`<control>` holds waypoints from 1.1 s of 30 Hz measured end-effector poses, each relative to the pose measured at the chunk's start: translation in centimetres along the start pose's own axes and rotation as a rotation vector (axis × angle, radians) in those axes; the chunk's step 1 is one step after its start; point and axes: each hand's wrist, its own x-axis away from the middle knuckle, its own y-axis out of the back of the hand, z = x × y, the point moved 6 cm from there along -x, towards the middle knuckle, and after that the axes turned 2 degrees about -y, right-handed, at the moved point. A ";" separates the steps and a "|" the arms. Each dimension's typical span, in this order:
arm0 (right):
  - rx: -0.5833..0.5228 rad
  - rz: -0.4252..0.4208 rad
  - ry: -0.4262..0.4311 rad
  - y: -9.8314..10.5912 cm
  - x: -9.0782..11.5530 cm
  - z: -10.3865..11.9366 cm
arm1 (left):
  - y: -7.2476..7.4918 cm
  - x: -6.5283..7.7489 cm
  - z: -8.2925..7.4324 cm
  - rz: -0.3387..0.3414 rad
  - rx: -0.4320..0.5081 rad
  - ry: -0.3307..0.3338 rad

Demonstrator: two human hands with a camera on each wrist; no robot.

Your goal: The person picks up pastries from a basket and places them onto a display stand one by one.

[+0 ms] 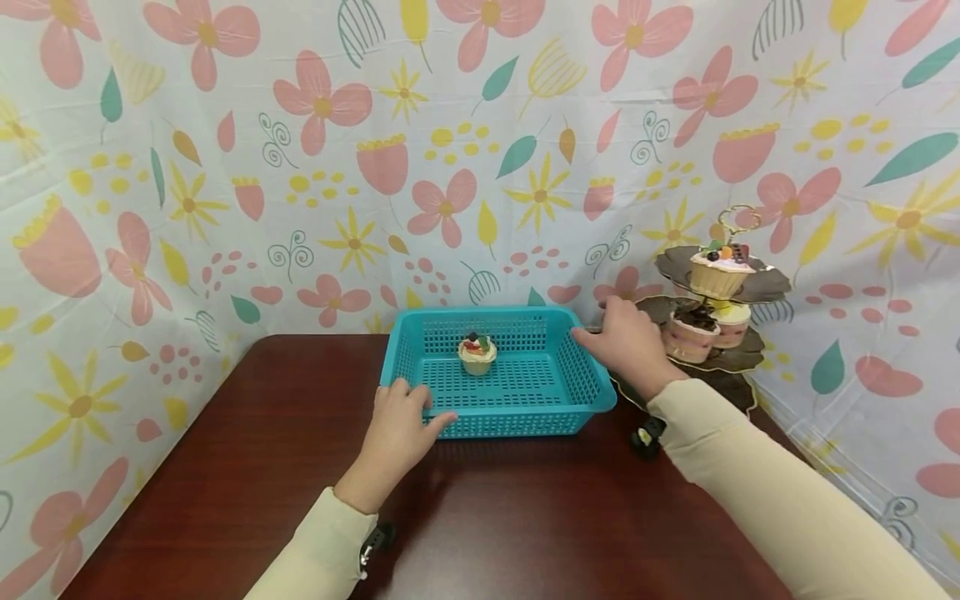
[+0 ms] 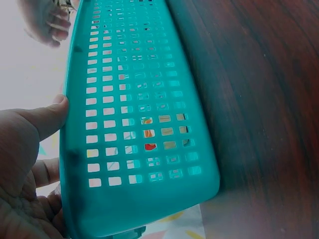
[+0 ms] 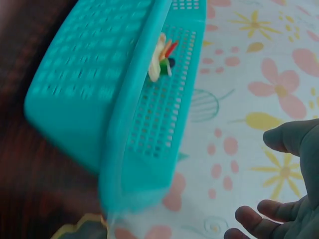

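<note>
A turquoise plastic basket (image 1: 517,412) with perforated walls stands on the table. Inside it, left of the middle, sits a small cupcake (image 1: 477,362) topped with cream and fruit. My left hand (image 1: 399,429) grips the basket's near left corner; in the left wrist view its thumb (image 2: 52,113) lies at the rim, with the other fingers below it. Beside the basket's right end hovers my right hand (image 1: 630,343), thumb and fingers spread. The right wrist view shows that hand (image 3: 294,184) apart from the basket (image 3: 134,109), holding nothing.
A dark tiered stand (image 1: 757,287) with gold edging stands at the right, behind my right forearm. It carries a fruit-topped cupcake (image 1: 720,271) above and pink layered cakes (image 1: 690,337) below. A floral cloth (image 1: 450,108) hangs behind the dark wooden table (image 1: 300,433).
</note>
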 end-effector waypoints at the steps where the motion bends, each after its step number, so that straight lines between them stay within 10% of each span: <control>1: -0.018 0.011 0.004 -0.5 -0.3 0.5 | 0.0 0.0 0.0 -0.001 -0.002 0.001; 20: -0.394 0.272 -0.098 -9.8 -6.6 6.7 | 0.5 0.0 0.6 0.001 -0.025 0.002; 33: -0.441 0.298 -0.168 -13.8 -9.6 5.9 | -0.1 -0.3 0.3 -0.007 -0.021 -0.025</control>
